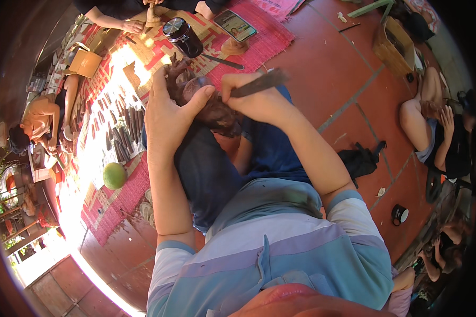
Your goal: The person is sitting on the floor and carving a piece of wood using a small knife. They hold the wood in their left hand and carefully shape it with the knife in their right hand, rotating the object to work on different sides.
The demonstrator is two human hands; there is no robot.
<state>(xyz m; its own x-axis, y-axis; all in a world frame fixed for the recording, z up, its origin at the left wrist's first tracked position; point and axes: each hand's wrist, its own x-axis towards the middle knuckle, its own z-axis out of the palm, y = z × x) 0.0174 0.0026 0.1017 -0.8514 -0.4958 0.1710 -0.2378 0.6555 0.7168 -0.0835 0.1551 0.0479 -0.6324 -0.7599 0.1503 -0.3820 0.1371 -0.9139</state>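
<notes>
If we push too hard and the dark, blurry tool [259, 83] gripped in our right hand [259, 103] slips, it might hurt our left hand [166, 108], whose thumb and fingers clasp, above our legs [209, 158], a lumpy, dark brown carving [220, 119] with knobby bits.

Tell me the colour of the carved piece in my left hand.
The carved piece is dark brown; the head view shows it best.

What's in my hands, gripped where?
Left hand: dark-brown, wood-like carving, by its left side. Right hand: dark flat tool, below its blurred protruding end.
</notes>
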